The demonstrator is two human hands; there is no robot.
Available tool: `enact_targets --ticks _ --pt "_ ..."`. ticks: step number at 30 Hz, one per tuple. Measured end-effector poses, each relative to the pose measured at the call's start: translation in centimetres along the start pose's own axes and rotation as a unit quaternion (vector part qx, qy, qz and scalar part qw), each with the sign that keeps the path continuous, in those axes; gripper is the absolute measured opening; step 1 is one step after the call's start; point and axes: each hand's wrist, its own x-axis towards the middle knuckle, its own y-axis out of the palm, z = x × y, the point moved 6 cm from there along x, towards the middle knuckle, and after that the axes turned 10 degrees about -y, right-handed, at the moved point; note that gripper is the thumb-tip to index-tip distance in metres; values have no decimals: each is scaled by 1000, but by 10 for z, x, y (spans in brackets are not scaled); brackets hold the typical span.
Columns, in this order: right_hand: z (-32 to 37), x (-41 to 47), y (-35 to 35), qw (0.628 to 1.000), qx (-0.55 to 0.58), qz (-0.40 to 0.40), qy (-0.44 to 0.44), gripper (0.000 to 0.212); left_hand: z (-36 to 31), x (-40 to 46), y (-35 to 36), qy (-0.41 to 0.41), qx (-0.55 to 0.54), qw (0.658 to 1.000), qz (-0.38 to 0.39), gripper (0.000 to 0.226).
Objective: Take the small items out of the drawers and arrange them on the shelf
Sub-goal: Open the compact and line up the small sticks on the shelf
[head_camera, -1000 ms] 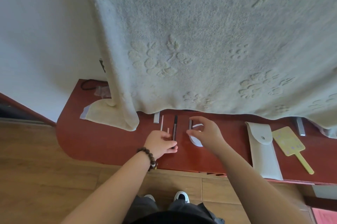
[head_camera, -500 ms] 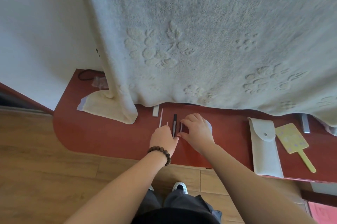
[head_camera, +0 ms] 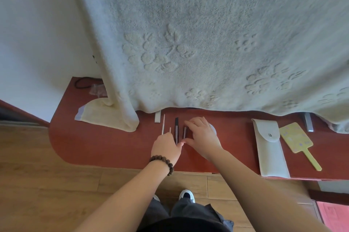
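small items, a dark pen (head_camera: 176, 129) and thin sticks (head_camera: 163, 124), lie in a row on the red shelf (head_camera: 105, 146) at lower centre; left hand (head_camera: 166, 148) loosely curled, right hand (head_camera: 203, 138) pinching a short dark stick (head_camera: 184, 132), apparently aligning it, needing parallel, even spacing next.

A large cream blanket (head_camera: 207, 33) with raised flower patterns is hanging down over most of the view, its lower edge draping onto a reddish-brown shelf (head_camera: 105, 146). The shelf's left end is curving round, and its front edge is running above a wooden plank floor (head_camera: 56, 194). A plain white wall (head_camera: 34, 42) is standing to the left, lit softly and evenly. A dark red skirting strip (head_camera: 22, 112) is running along the wall's base. At the far lower right, a pink-red surface (head_camera: 332, 214) is showing beside the floor, too cropped to identify.
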Motion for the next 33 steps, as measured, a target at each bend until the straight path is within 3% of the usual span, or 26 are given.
enact_targets --ticks 6,10,13,20,25,29,33 --pt "-15 -26 -29 997 27 -45 64 76 4 -3 -10 52 -54 997 -19 28" --pt "-32 -42 -27 991 18 27 132 106 0 -4 -18 97 -90 991 -28 28" --pt "-35 -42 -21 987 18 59 145 115 -3 -4 -19 121 -121 985 -28 35" --pt "-39 -36 -14 988 35 19 148 91 -7 -13 -17 141 -146 979 7 48" --pt "-49 -35 -18 979 123 -5 162 82 -24 -28 -13 141 -168 976 15 70" --pt "-65 -47 -39 939 287 -40 187 76 -44 -41 -4 99 -298 949 13 85" --pt "-67 -69 -67 841 521 -17 144 60 -76 -57 0 74 -447 888 81 87"
